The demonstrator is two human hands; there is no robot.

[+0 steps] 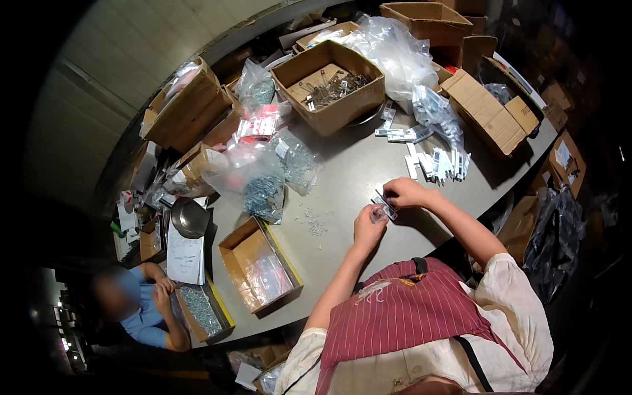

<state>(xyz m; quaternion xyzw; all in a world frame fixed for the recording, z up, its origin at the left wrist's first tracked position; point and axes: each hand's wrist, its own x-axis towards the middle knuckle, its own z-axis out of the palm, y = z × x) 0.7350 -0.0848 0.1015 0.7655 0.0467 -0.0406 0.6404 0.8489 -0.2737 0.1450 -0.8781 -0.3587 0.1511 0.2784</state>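
My left hand is closed around what looks like a small clear plastic bag, over the near part of the table. Touching it from the right, my right hand has its fingers bent and pressed on a small silvery metal piece at the bag's mouth. My fingers partly hide the piece, so its exact kind cannot be made out. Beyond my right hand lies a loose pile of flat silvery metal pieces. Small screws are scattered to the left of my left hand.
A cardboard box of metal parts stands at the back. Left are plastic bags of screws, an open carton with clear bags and a metal bowl. Another person sits by a screw-filled box. Cartons stand right.
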